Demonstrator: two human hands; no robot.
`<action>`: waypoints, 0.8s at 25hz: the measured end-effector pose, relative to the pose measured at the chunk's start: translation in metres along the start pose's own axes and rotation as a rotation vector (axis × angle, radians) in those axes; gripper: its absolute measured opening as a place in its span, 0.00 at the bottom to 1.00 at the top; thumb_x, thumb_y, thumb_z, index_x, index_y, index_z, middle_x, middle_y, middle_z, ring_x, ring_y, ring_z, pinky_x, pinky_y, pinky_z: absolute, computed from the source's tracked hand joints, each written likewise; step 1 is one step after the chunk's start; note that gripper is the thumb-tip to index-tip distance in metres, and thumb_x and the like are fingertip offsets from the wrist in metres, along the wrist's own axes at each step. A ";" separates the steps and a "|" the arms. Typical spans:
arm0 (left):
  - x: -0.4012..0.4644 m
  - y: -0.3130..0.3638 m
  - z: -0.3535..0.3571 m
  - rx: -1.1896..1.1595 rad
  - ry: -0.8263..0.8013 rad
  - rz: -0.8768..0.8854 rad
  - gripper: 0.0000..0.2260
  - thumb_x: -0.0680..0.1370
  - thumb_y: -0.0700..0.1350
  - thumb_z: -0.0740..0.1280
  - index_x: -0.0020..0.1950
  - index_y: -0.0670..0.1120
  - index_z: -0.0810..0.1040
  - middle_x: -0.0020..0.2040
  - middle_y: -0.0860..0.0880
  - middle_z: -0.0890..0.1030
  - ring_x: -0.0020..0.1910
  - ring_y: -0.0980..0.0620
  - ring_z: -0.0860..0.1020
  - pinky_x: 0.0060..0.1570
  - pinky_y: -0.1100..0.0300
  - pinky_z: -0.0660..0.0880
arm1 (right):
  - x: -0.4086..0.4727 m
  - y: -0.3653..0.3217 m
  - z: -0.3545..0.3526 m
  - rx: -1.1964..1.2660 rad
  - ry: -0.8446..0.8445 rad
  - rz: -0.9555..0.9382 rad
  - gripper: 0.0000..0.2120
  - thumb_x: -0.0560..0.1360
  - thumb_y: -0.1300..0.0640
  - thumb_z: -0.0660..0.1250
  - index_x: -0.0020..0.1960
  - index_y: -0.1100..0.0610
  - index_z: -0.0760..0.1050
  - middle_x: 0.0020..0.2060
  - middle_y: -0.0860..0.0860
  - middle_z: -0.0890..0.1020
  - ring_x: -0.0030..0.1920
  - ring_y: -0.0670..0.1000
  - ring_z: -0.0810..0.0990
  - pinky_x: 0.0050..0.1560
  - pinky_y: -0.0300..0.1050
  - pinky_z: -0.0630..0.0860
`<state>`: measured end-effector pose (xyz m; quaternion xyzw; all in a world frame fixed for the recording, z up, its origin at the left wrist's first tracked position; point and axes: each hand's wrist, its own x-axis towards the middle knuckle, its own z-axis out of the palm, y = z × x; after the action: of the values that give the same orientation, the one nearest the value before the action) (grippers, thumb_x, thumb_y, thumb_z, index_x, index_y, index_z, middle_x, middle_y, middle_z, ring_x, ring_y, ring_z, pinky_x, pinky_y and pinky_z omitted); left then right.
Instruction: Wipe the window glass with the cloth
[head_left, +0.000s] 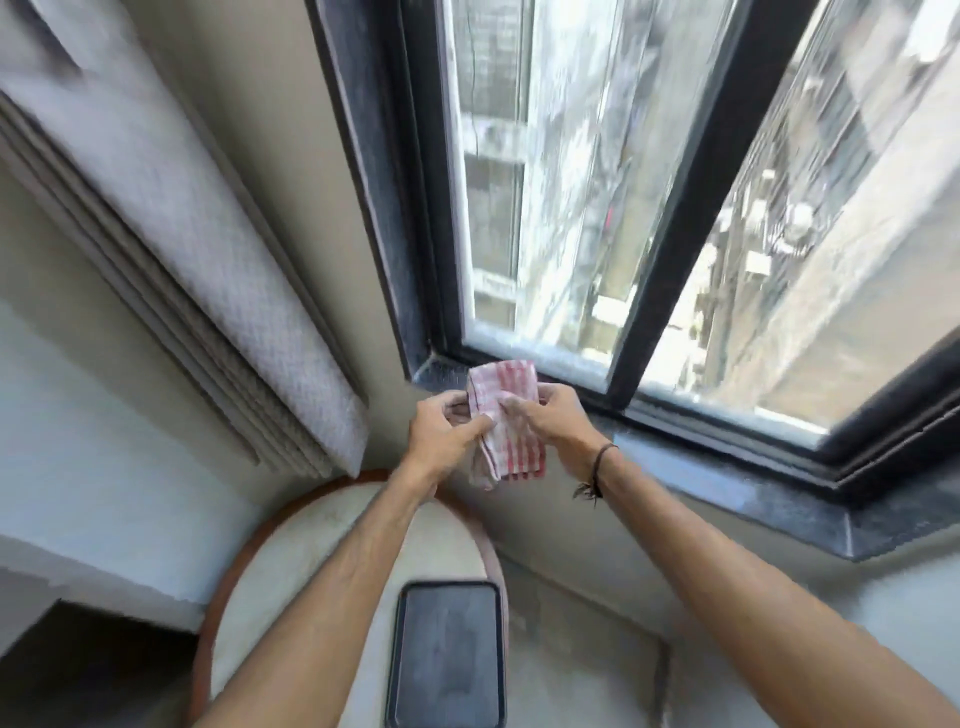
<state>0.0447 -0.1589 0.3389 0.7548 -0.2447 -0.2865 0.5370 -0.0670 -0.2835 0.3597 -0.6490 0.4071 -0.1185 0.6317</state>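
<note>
While motion blur is softening the window glass (545, 208), both arms are reaching forward: the left hand (441, 436) and right hand (545, 421) are pinching the folded red-checked cloth (506, 415) between them, just above the dark sill (727, 478), hiding their fingertips.

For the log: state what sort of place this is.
Probably a room in an upper-floor flat. A dark-framed window looks down on neighbouring buildings, a curtain hangs beside it, and both hands hold a red-checked cloth above the stone sill.
</note>
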 end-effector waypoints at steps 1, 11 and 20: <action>0.008 0.042 -0.007 0.000 -0.026 0.076 0.11 0.75 0.39 0.77 0.57 0.43 0.85 0.49 0.42 0.88 0.41 0.56 0.85 0.45 0.65 0.83 | -0.006 -0.037 -0.014 0.031 0.043 -0.065 0.12 0.83 0.58 0.71 0.59 0.67 0.84 0.56 0.66 0.88 0.52 0.62 0.88 0.58 0.59 0.85; 0.057 0.367 -0.089 0.306 0.330 0.802 0.14 0.83 0.40 0.63 0.65 0.37 0.81 0.64 0.38 0.81 0.61 0.43 0.80 0.59 0.55 0.76 | -0.068 -0.320 -0.117 -0.181 0.760 -0.856 0.14 0.79 0.54 0.74 0.41 0.63 0.85 0.32 0.55 0.81 0.30 0.50 0.75 0.28 0.30 0.69; 0.134 0.449 -0.144 0.895 0.583 1.072 0.31 0.87 0.51 0.46 0.85 0.40 0.40 0.87 0.40 0.38 0.88 0.43 0.40 0.87 0.48 0.39 | -0.056 -0.419 -0.133 -1.099 1.477 -1.298 0.22 0.77 0.56 0.76 0.70 0.59 0.81 0.68 0.59 0.84 0.65 0.57 0.83 0.64 0.51 0.79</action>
<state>0.2136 -0.2891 0.7801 0.7237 -0.5193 0.3517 0.2880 -0.0329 -0.3964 0.7873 -0.6991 0.2637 -0.5843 -0.3167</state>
